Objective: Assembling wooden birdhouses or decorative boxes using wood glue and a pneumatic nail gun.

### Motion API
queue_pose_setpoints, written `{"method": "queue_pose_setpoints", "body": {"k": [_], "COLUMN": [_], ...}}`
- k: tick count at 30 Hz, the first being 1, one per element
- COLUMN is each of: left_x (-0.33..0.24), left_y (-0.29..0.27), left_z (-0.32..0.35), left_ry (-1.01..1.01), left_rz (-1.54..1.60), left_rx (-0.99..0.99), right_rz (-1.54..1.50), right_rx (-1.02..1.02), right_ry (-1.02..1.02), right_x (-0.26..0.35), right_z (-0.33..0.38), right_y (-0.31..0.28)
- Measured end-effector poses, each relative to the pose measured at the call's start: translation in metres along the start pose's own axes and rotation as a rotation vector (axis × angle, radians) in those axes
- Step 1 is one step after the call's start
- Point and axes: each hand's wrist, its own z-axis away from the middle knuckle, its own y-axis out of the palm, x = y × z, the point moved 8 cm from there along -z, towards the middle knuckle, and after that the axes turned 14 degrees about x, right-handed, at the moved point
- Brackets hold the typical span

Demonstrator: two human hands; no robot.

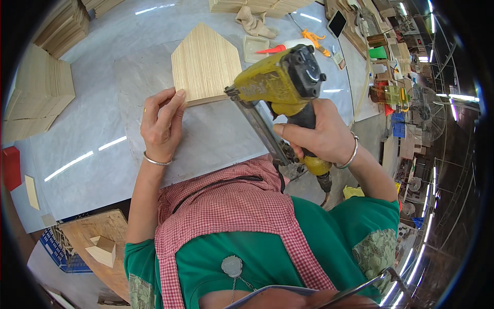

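Left hand: its grip is pinched on the lower left corner of the wooden panel, fingers on the top face, pressing it to the counter.
Right hand: its grip is clamped around the black handle of the nail gun.
Panel place: flat on the counter, just ahead of the left hand and left of the gun's nose.
Key relation: the gun's nose meets the panel's lower right edge; the left hand is nearer the panel, the right reaches it only through the tool.
Long axis: the panel points away from the person, its peak at the far end.
Panel make: pale striped wood, house-shaped, flat.
Gun make: worn yellow metal body, black cap, long grey magazine slanting toward the person.
Counter make: smooth grey sheet, glossy.
Around: stacks of wood pieces at left, a glue bottle beyond.
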Motion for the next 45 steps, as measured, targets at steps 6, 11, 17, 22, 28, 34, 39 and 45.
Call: {"method": "queue_pose_setpoints", "body": {"k": [6, 11, 17, 22, 28, 34, 39, 45], "left_x": [0.002, 0.003, 0.003, 0.006, 0.012, 0.016, 0.016, 0.016], "left_y": [0.003, 0.002, 0.001, 0.001, -0.005, -0.004, -0.005, -0.004], "left_z": [0.001, 0.001, 0.0, 0.002, 0.0, 0.002, 0.002, 0.003], "left_ry": [-0.01, -0.007, 0.004, -0.047, -0.042, -0.022, 0.005, 0.009], "left_rz": [0.041, 0.033, 0.048, 0.069, 0.204, 0.17, 0.134, 0.115], "left_rx": [0.018, 0.007, -0.017, 0.048, 0.092, 0.113, 0.083, 0.083], "right_rz": [0.083, 0.126, 0.256, 0.229, 0.278, 0.278, 0.259, 0.295], "right_rx": [0.041, 0.036, 0.03, 0.017, 0.069, 0.095, 0.099, 0.094], "right_ry": [0.002, 0.034, 0.015, 0.065, -0.058, -0.039, -0.04, -0.019], "right_x": [0.003, 0.004, 0.015, 0.019, 0.039, 0.044, 0.045, 0.045], "right_z": [-0.01, -0.011, -0.01, -0.008, -0.024, -0.032, -0.033, -0.032], "right_y": [0.006, 0.004, 0.004, 0.008, 0.027, 0.034, 0.036, 0.036]}}
